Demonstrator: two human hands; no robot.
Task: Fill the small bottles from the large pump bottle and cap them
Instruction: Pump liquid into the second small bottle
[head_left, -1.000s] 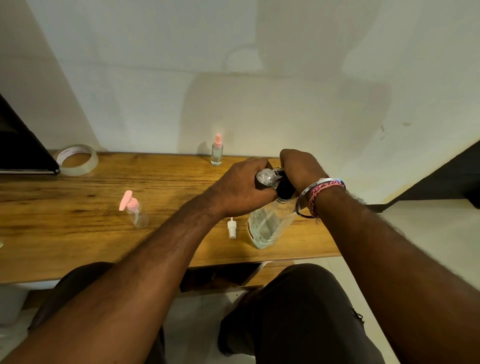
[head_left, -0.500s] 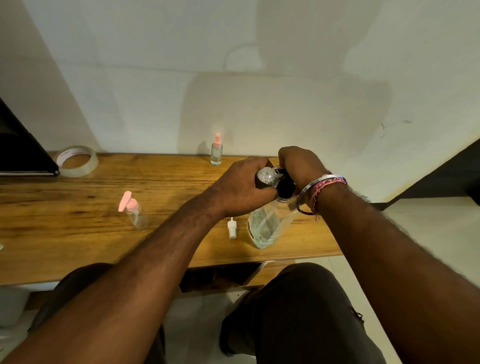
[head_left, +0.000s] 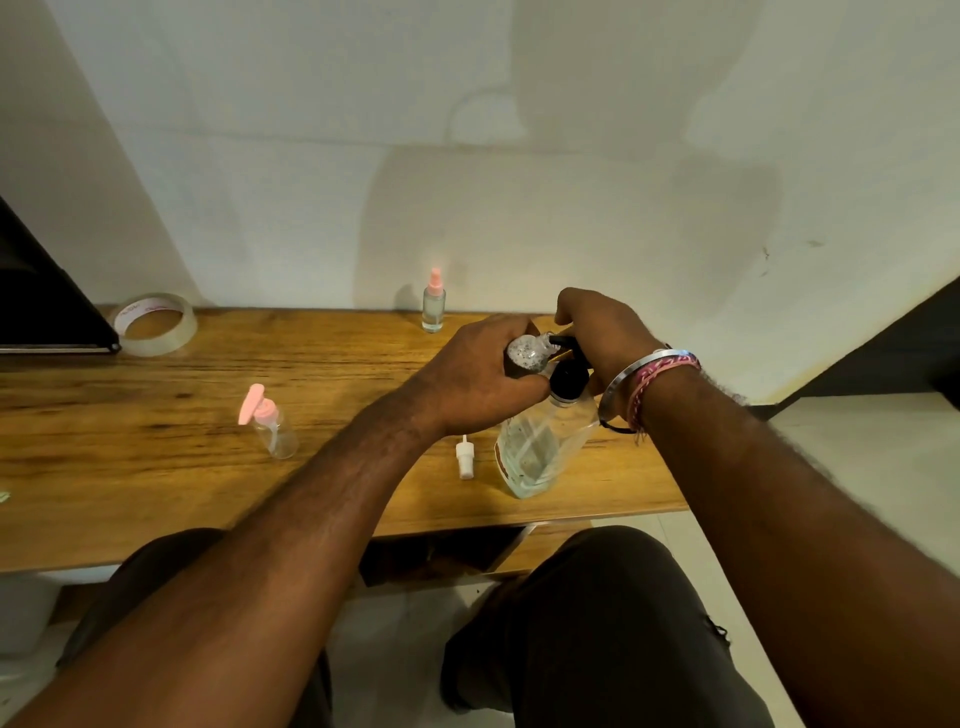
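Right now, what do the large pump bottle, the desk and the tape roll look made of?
Large pump bottle: clear, glossy, plastic or glass; liquid shows through. Black pump head, likely plastic.
Desk: wood or wood-look laminate; brown grain, dull sheen.
Tape roll: translucent glossy film.

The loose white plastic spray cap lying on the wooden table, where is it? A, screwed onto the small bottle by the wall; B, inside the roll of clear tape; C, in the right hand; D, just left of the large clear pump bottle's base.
D: the loose white plastic spray cap lies on the wooden table just left of the large clear pump bottle, apart from both hands.
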